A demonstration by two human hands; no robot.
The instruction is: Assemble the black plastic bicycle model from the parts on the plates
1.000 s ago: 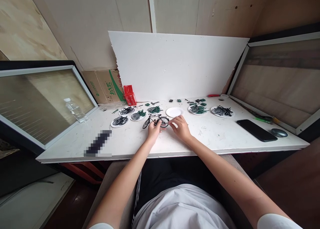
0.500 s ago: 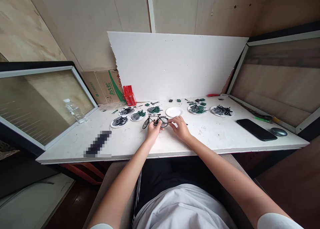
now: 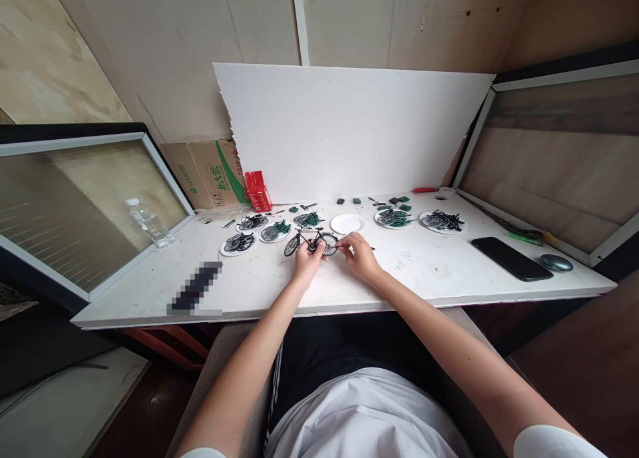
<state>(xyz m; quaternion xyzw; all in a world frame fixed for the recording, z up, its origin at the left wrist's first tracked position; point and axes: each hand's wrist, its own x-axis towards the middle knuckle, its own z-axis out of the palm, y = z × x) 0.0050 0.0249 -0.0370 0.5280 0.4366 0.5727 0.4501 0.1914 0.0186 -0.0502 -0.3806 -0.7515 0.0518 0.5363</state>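
Observation:
A small black model bicycle (image 3: pixel 312 243) is held upright just over the white table. My left hand (image 3: pixel 307 261) is closed on its lower middle, with the thumb up against the frame near the rear wheel. At the right end of the bicycle, my right hand (image 3: pixel 360 255) is closed in a pinch beside that wheel. A thin dark bit shows at its fingertips, too small to name. Just behind the hands lies a bare white plate (image 3: pixel 348 224).
Plates of black parts (image 3: pixel 239 243) and green parts (image 3: pixel 275 230) stand left; more green parts (image 3: pixel 394 218) and black parts (image 3: pixel 444 222) lie right. A phone (image 3: pixel 512 259), a mouse (image 3: pixel 556 263) and a water bottle (image 3: pixel 150 223) are on the table (image 3: pixel 279 291). A white board (image 3: pixel 359 132) stands behind.
Hardly anything differs. The bicycle and both hands keep their places, with only a tiny shift of the right fingers at the wheel.

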